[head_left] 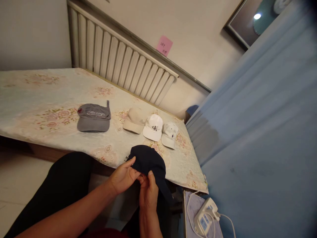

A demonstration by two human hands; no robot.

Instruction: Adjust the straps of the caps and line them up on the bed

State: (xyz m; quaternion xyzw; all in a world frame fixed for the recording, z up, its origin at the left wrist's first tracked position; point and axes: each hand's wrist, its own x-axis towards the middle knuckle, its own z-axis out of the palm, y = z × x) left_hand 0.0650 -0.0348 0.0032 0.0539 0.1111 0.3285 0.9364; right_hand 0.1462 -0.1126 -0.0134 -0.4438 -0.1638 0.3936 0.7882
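Both my hands hold a dark navy cap (148, 160) over the near edge of the bed. My left hand (122, 178) grips its back edge near the strap buckle, fingers curled. My right hand (148, 191) pinches the cap's underside from below, thumb on the fabric. Farther back on the bed lie a grey cap (93, 117) with white script, a beige cap (135, 120), a white cap (153, 127) with a black logo and a white cap (169, 134) with small marks.
The bed (49, 99) has a pale floral cover and a slatted headboard (119, 59). A blue curtain (260, 132) hangs at the right. A white device with a cord (205, 218) lies on a small surface at the lower right. My dark-clad leg (61, 185) is at the lower left.
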